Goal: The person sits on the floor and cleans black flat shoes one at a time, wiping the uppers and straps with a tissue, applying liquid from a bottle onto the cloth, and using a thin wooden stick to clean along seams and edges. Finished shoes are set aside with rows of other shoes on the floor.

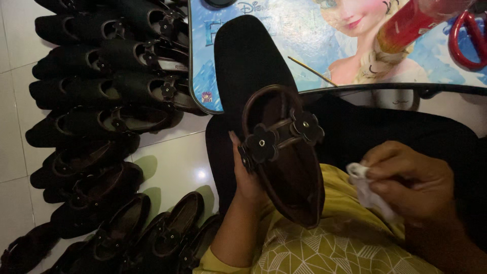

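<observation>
Over your lap, just in front of the bench edge, your left hand [248, 177] holds a black flat shoe [264, 116] from underneath, toe pointing away from you, opening facing up. Left grip is closed around the shoe's side near the strap, thumb lying along the rim. Across the opening runs a brown strap with two dark flower trims [281, 136], each with a pale stud in the middle. Inner lining looks brown.

Your right hand [411, 180] sits to the right of the shoe, apart from it, grip pinched narrow on a small crumpled white cloth [366, 189]. Yellow patterned fabric [324, 243] covers your lap below both hands.

Beyond the shoe, the bench [304, 40] has a blue cartoon-print top. On it lie a thin stick [312, 71], a red tube [413, 23] and red-handled scissors [469, 38] at the far right.

Left of you, on the white tiled floor [172, 162], rows of matching dark shoes [106, 91] lie packed side by side.
</observation>
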